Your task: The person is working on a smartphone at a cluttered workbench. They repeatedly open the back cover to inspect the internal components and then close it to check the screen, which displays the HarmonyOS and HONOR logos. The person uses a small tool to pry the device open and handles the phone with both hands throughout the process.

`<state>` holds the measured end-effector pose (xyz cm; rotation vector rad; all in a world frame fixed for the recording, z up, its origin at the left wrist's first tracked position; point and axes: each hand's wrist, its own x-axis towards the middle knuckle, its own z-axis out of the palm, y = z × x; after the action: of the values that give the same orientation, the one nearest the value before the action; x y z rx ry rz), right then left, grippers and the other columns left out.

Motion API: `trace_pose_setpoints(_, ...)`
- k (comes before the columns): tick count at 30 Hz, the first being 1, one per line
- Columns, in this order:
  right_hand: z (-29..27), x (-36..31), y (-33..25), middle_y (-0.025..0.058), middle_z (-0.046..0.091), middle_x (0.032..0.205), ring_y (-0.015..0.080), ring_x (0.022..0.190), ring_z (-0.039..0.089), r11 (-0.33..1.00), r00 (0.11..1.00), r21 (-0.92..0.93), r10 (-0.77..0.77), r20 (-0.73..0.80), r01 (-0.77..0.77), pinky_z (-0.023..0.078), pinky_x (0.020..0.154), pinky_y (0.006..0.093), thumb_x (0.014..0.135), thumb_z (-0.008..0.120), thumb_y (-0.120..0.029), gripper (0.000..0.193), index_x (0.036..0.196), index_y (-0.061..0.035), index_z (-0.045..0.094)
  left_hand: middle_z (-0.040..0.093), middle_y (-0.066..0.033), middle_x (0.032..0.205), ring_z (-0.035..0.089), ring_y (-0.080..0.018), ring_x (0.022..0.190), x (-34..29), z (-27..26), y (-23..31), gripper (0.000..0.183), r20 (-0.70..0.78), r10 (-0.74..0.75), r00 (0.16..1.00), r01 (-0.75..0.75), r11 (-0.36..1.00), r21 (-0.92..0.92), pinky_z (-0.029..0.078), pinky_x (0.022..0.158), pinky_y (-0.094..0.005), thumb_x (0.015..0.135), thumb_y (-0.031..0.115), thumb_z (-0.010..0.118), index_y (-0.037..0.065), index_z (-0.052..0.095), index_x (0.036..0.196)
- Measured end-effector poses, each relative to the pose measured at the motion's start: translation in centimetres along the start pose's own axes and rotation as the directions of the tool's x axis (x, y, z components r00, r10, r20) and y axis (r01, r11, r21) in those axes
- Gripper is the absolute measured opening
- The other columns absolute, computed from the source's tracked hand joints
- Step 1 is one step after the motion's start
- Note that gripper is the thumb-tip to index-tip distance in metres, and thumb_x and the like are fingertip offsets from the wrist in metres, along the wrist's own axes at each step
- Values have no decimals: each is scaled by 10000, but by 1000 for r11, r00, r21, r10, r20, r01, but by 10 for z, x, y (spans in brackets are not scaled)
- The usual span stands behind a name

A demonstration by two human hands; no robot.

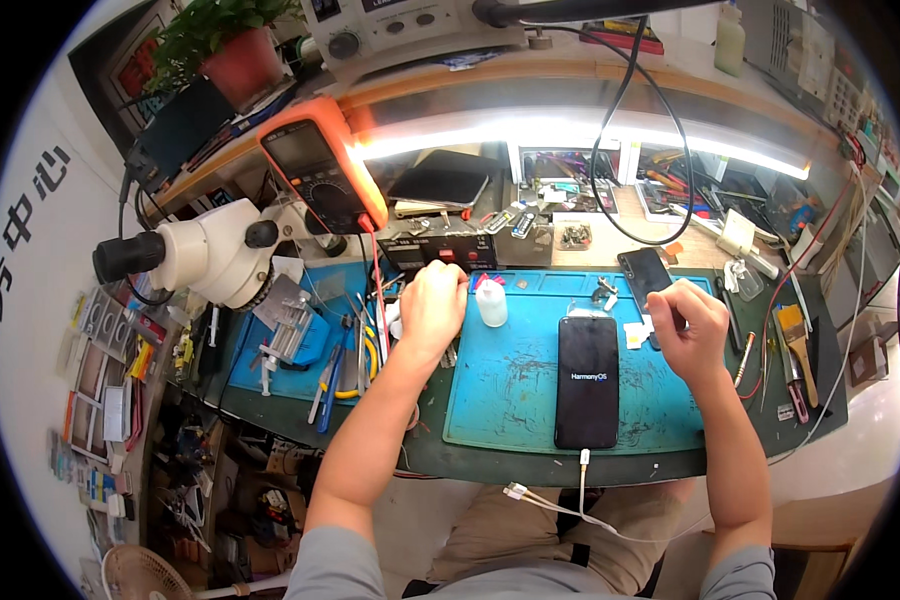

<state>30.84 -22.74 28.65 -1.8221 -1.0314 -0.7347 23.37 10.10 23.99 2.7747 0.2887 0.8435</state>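
A black smartphone, its dark screen lit with white lettering, lies on the blue work mat, and a white charging cable is plugged into its lower end. My left hand is closed in a loose fist over the mat's left edge, beside a small white bottle with a pink top. On the other side my right hand is curled shut above the mat, nothing showing in it. Just behind it lies a second dark phone, partly covered by the hand. Small white pieces sit between the two phones.
A microscope and an orange multimeter stand at the left. Pliers and tweezers lie left of my forearm; brushes lie far right. A black cable loops down from above. Cable plugs hang over my lap.
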Motion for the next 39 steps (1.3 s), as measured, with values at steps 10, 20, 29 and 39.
trace_pose_setpoints(10,-3,0,3,28,508,580,136,460,450,1000,1000,21,12,-19,-12,325,439,294,885,718,-66,199,719,-27,615,668,-164,858,662,-360,782,2,-29,24,75,39,-172,984,177,960,-219,533,715,-438,846,76,659,23,621,882)
trace_pose_setpoints(20,-3,1,0,23,529,584,129,452,461,1000,1000,26,-6,-15,6,328,429,288,886,720,-74,214,708,-38,607,728,-91,868,719,-142,795,3,-54,40,101,-17,-171,985,140,857,-495,567,718,-275,904,33,671,3,643,996)
trace_pose_setpoints(29,-7,20,-43,1,606,685,131,467,551,999,994,9,-54,94,53,418,438,292,881,718,-118,99,811,-86,655,737,-122,935,716,-164,858,-9,-64,65,143,120,-62,991,135,490,-861,566,739,-268,939,24,679,-28,650,1068)
trace_pose_setpoints(39,-1,28,-104,25,665,890,182,656,647,1000,984,23,17,177,-21,514,567,320,878,709,-133,139,1013,-108,691,714,-72,990,682,-139,898,-17,-80,78,140,242,-20,970,241,-45,-970,538,747,-259,980,111,656,11,674,1076)
